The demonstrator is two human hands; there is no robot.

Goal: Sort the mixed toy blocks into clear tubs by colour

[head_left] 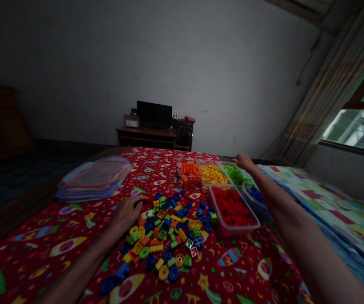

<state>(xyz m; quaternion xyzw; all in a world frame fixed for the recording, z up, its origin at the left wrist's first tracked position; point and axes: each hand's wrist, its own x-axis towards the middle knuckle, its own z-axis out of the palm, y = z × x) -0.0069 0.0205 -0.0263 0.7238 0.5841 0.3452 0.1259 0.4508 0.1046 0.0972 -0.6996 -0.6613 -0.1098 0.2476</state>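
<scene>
My left hand [129,214] rests at the left edge of a loose pile of toy building bricks [172,223]. Its index finger stretches out and the thumb sits apart below, with nothing visible between them. The bricks are blue, yellow, green and orange, some with round wheels. My right hand [244,162] reaches over the far side of a clear box of green bricks [234,174]. Its fingers point left, and I see nothing in them. Nearby stand boxes of orange bricks [190,169], yellow bricks [213,174], red bricks [232,207] and blue bricks [256,194].
A stack of clear plastic lids [94,179] lies at the left on the red patterned cloth [156,162]. To the right is a bed with a checkered cover [330,194]. A desk [146,131] with a monitor [154,114] stands against the far wall.
</scene>
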